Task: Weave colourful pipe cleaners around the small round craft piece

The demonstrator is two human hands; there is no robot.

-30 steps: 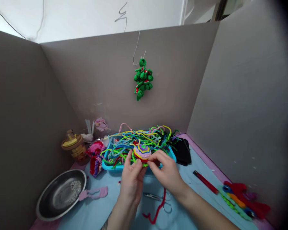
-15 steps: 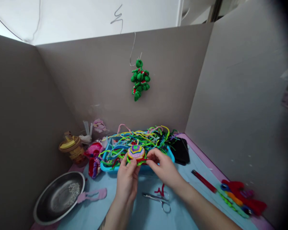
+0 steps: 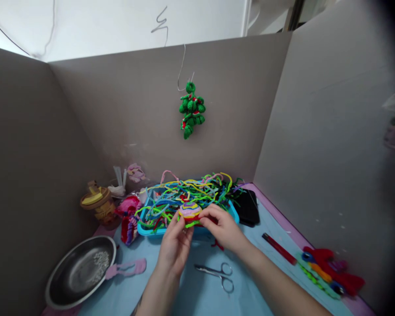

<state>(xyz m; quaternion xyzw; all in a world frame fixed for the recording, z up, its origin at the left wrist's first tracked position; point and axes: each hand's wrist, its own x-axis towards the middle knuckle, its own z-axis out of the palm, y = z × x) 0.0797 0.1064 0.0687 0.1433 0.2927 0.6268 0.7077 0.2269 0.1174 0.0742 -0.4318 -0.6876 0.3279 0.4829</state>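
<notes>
A small dome of coiled pipe cleaners (image 3: 190, 211), ringed in purple, blue, yellow, pink, red and green, is held up before the tray. My left hand (image 3: 177, 239) grips it from the left and underneath, thumb on its near side. At the dome's right edge, my right hand (image 3: 219, 221) is closed in a pinch on a red pipe cleaner (image 3: 196, 218) that runs round the rim. A loose red end (image 3: 217, 245) hangs below the right hand. Metal scissors (image 3: 213, 272) lie on the table beneath, their blades toward the left.
Behind my hands, a blue tray (image 3: 148, 231) overflows with pipe cleaners. A metal pan (image 3: 69, 281) of small clear beads stands left, near a pink strip (image 3: 128, 267). A black flat object (image 3: 248, 208), a red pen-like stick (image 3: 279, 249) and a colourful fuzzy figure (image 3: 332, 270) lie right.
The dome has tilted and shifted slightly right, showing more of its red and green side. The loose red end has risen away from the scissors toward my right hand.
</notes>
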